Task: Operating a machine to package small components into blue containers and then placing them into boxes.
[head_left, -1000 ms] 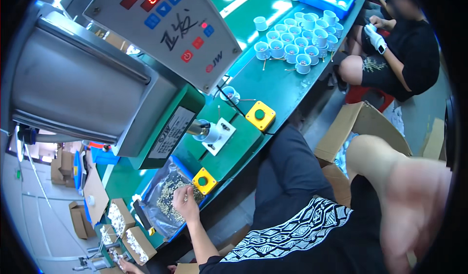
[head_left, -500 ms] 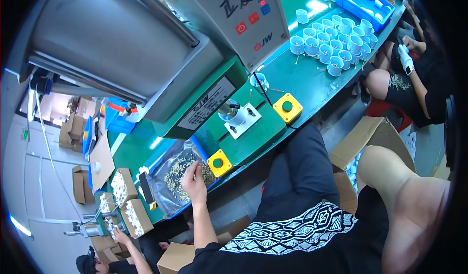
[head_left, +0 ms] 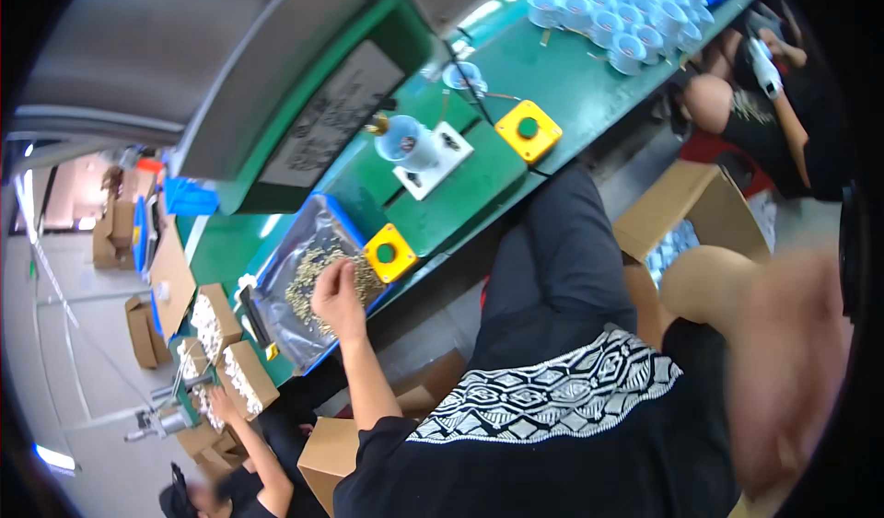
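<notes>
My left hand [head_left: 339, 299] hovers over a blue tray [head_left: 316, 368] lined with clear plastic. Its fingers are pressed together, and whatever they may pinch is too small to make out. Many small brass-coloured pieces [head_left: 308, 288] lie in the tray. My right arm [head_left: 714, 283] is bent up close at the right, blurred, with its hand out of sight. In front of me, a pale blue cup [head_left: 405, 142] stands at the white fixture plate [head_left: 448, 157] under the green-and-grey press [head_left: 322, 104]. Neither hand touches it.
Yellow boxes with green buttons [head_left: 529, 129] flank the press base. Another cup with wires [head_left: 463, 78] stands behind it. Several similar cups [head_left: 608, 28] crowd the far right bench. An open carton [head_left: 686, 209] is at my right. Co-workers sit at right [head_left: 783, 122] and lower left [head_left: 253, 463].
The whole view has shifted, so the bench appears higher and the cup at the press shows more fully. My left hand stays over the tray; my right arm remains raised and is more blurred.
</notes>
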`<state>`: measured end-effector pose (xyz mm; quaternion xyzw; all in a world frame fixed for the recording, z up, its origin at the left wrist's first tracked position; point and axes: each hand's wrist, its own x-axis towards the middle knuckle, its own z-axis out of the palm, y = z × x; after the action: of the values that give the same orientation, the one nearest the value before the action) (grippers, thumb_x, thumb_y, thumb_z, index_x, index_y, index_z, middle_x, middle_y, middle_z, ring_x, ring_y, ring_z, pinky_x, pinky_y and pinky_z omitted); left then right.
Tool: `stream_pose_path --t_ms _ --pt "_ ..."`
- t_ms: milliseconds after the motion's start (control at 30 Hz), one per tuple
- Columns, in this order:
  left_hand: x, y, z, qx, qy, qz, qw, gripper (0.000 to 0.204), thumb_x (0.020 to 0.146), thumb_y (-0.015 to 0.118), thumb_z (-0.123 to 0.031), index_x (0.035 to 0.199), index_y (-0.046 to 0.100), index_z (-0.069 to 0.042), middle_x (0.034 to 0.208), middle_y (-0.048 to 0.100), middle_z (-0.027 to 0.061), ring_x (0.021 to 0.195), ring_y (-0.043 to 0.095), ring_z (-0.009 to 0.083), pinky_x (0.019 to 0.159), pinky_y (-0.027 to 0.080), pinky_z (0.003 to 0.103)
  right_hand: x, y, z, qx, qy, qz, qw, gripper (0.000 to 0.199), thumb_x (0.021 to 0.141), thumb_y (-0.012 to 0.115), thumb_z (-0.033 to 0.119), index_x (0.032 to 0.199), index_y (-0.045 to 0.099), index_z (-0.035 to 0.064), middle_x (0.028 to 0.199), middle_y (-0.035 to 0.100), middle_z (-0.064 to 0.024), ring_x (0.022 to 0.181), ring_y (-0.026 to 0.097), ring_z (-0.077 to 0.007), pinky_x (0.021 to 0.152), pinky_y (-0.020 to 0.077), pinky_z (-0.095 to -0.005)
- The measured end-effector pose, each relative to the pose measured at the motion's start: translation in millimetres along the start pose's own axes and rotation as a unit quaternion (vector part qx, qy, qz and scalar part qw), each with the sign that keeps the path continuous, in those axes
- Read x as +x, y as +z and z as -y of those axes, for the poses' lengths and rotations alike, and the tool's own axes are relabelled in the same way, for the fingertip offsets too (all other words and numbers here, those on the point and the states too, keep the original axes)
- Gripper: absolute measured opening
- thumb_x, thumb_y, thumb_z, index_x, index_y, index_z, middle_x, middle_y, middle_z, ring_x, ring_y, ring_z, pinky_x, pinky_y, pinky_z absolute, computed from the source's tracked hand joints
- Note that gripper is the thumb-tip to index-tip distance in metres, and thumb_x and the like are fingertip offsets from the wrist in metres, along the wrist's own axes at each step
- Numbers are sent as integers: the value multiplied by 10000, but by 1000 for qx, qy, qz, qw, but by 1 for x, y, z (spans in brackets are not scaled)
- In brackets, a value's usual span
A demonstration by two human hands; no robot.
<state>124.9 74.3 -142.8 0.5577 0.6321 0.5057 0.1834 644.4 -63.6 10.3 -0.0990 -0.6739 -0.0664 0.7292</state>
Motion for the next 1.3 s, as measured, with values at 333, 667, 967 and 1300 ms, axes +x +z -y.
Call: stream_pose_path --t_ms 333,667,967,1300 --pt "118 94 -154 1 120 256 959 129 901 784 -48 1003 761 27 910 744 57 787 647 101 734 515 249 -207 133 -190 -252 370 79 891 273 954 589 93 1211 658 32 1292 670 -144 1157 626 -335 999 472 -405" --pt "136 129 -186 123 98 379 912 213 857 848 -147 970 782 22 828 707 42 744 602 92 717 481 255 -226 124 -182 -311 349 98 879 350 961 562 151 1286 642 52 1411 624 -162 1241 606 -348 1031 431 -432" --pt "138 123 -183 98 161 394 900 227 914 792 -202 980 783 15 814 695 64 756 606 159 754 488 313 -229 126 -186 -315 338 105 881 361 961 553 129 1303 636 47 1421 617 -170 1247 604 -343 1039 422 -420" --pt "27 78 -75 142 291 126 938 305 873 755 -50 1175 733 -14 983 666 135 921 629 294 841 522 409 -221 123 -182 -320 347 116 874 368 1046 493 266 1293 642 36 1409 602 -199 1254 591 -370 1055 432 -441"
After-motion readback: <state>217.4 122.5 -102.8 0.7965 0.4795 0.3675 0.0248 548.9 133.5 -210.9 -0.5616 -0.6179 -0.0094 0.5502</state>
